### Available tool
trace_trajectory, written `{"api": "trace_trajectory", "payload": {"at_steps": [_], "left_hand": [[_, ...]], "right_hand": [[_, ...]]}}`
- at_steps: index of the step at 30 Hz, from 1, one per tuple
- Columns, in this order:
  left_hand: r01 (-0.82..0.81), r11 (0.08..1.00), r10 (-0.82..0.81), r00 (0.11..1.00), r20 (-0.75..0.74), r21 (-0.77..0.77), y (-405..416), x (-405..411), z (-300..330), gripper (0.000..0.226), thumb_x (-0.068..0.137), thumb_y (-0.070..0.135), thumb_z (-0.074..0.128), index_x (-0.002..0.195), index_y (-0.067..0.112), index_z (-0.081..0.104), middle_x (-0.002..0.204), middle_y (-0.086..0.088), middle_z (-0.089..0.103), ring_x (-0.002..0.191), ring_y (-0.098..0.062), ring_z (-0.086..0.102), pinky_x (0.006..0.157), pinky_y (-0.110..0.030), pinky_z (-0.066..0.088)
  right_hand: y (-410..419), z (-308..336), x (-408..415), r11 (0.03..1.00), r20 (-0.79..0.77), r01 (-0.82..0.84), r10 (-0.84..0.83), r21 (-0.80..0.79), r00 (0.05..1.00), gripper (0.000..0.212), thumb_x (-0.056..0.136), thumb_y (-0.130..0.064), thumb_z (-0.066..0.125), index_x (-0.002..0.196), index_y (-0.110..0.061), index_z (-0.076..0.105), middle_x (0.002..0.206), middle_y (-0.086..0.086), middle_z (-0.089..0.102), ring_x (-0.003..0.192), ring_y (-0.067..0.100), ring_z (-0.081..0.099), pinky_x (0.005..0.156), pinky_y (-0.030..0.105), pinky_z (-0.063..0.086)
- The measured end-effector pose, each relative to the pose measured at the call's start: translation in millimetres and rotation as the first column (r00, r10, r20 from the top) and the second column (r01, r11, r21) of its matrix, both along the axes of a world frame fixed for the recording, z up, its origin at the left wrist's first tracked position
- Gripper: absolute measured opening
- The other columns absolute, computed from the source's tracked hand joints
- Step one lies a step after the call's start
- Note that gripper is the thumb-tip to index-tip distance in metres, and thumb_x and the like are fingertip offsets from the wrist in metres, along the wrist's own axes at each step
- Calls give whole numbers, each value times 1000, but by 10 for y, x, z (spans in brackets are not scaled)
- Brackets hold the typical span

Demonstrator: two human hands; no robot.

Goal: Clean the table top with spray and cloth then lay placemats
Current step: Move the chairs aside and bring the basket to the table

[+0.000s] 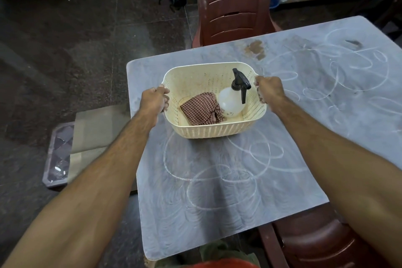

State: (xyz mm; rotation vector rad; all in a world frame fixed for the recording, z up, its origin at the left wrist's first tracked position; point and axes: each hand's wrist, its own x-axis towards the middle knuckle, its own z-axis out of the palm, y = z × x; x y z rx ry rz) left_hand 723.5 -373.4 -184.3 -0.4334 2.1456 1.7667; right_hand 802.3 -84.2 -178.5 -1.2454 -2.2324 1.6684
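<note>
While each hand's grip curls round the basket (208, 130) rim, spray bottle (230, 102) and cloth (201, 111) lie between.

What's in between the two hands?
In the head view, the cream basket sits between the left hand and right hand, holding a checked cloth and spray bottle.

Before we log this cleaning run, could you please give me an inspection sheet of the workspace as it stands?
Surface: grey table top covered in white chalk loops, with a brown stain near the far edge.
Job's things: cream basket on the table, holding a checked cloth and a spray bottle; flat mats lie on the floor at left.
Clutter: nothing seen.
Grips: left hand and right hand each hold a basket handle.
Cables: nothing seen.
Surroundings: brown chair beyond the table, another at near right.
</note>
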Motion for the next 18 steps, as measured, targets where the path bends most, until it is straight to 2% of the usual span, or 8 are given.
{"api": "trace_trajectory", "payload": {"at_steps": [10,13,16,18], "left_hand": [[-65,995,63,998,-27,-75,24,-307,-143,24,103,26,46,97,9,63,69,0,50,56,-9,42,57,-23,39],[-76,994,74,997,-25,-83,19,-353,-194,25,103,26,47,89,12,63,69,1,50,58,-10,44,56,-23,39],[-72,994,71,997,-22,-88,13,-369,-224,25,102,27,47,86,14,63,68,2,50,58,-10,44,55,-23,39],[-61,992,58,998,-29,-115,7,-360,-238,26,103,29,46,92,13,64,71,1,52,62,-10,46,58,-23,41]], "right_hand": [[-37,-94,-332,999,4,-39,39,6,999,28,93,-15,52,66,-15,50,58,1,45,48,14,40,38,18,30],[-42,-123,-379,1000,5,-26,26,6,1000,28,94,-14,52,67,-13,52,58,1,46,47,13,40,34,16,28],[-51,-161,-385,999,-10,-16,16,29,1000,28,94,-15,52,66,-12,52,58,0,45,47,13,40,34,18,27],[-57,-185,-378,998,-19,-7,8,61,1000,28,94,-17,52,66,-13,51,59,1,45,49,14,41,38,21,30]]}}
